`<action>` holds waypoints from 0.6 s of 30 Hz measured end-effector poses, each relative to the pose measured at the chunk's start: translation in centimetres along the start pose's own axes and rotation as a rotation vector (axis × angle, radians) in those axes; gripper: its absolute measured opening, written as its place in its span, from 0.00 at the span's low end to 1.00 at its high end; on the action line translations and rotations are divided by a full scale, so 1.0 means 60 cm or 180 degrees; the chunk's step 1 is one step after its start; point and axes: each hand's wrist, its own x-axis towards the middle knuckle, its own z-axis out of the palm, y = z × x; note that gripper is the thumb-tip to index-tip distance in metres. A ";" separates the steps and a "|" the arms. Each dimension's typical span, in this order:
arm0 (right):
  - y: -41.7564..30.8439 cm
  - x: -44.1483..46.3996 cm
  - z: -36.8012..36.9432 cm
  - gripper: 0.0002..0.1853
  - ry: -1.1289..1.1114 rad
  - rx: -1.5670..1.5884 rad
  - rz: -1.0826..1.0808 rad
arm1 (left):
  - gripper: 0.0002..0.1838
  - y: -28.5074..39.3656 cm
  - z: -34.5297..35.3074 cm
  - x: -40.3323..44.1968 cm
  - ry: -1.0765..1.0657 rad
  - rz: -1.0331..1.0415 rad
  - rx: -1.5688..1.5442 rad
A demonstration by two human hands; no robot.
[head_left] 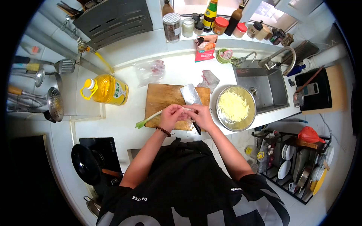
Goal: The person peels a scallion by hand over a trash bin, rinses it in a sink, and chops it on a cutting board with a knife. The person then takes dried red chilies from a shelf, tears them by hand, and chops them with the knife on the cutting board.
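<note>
Over the wooden cutting board my left hand is closed around a scallion, whose green end points left past the board's edge. The fingers of my right hand pinch the scallion's white end, close against my left fingers. Beneath my right hand lies a cleaver on the board, its wide blade pointing away and its black handle toward me. My fingers hide the very tip of the scallion.
To the right stands a steel bowl of pale shreds, beside the sink. An oil jug is at left. Behind the board lie a plastic bag, a crumpled wrapper and a red packet. Jars and bottles line the sill.
</note>
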 end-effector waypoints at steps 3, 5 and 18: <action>0.031 0.036 0.005 0.12 -0.0265 0.0740 0.0405 | 0.08 -0.033 -0.031 0.023 0.0192 0.0102 -0.0203; 0.066 0.060 0.020 0.11 -0.0406 0.0788 0.0308 | 0.09 -0.045 -0.049 0.036 0.0325 0.0124 -0.0245; 0.109 0.085 0.056 0.08 -0.0463 0.1032 0.0956 | 0.12 -0.095 -0.085 0.054 0.0643 -0.0312 -0.0259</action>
